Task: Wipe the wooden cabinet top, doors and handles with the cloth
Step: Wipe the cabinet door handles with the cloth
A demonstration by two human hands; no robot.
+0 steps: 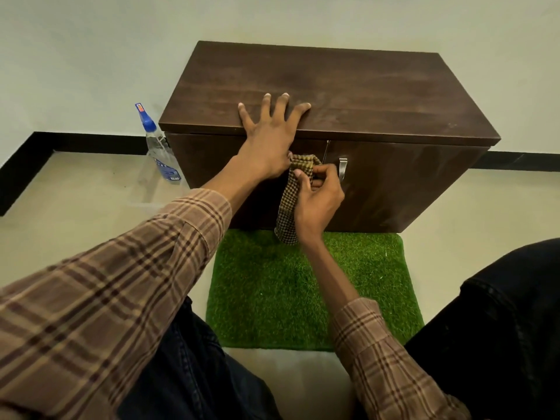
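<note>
Left hand (269, 131) lies flat at frame centre, fingers spread straight over the front edge of the cabinet top (348, 92), holding nothing, likely just bracing. Right hand (318, 201) sits just below and right of it, fingers curled round the checked cloth (291, 201), which hangs as a long vertical strip against the cabinet front near the gap between the doors. The cloth's top end looks looped over something there; I think it's the left door's handle, but both hands hide it, so I can't confirm. The right door's metal handle (343, 168) is in plain view just right of my right hand, long axis vertical, so the right hand is clearly the nearer one for it. Spray bottle (157, 147) stands at mid left beside the cabinet, well apart from the work. Green grass mat (333, 292) lies on the floor below the doors. Nothing blocks a sideways shift to the right handle.
</note>
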